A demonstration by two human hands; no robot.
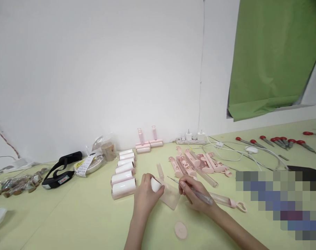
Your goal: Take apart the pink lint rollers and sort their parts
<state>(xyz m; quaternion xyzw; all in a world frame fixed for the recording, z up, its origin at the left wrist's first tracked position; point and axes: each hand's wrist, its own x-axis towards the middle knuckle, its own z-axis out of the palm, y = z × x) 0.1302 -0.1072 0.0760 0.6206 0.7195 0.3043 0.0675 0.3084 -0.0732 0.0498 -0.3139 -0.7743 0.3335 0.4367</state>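
My left hand [146,194] is closed around a white lint roll [156,184], its fingers hiding much of it. My right hand [195,194] grips a slim screwdriver [203,197] with a clear handle; its thin metal tip points left toward the roll, slightly apart from it. Beneath and between the hands lies a translucent pink cover [170,198]. A clear pink tube [160,171] lies just behind them. Near my right wrist rests a pink handle with a heart-shaped loop [241,207]. A pink oval disc [181,230] lies in front, close to me.
Several white lint rolls in pink holders [123,187] form a row at left. Pink handles and clear tubes [194,163] are piled at right. Assembled lint rollers [143,149] stand by the wall. Further off are a power strip [190,141], white cables [233,159] and red-handled tools [277,140].
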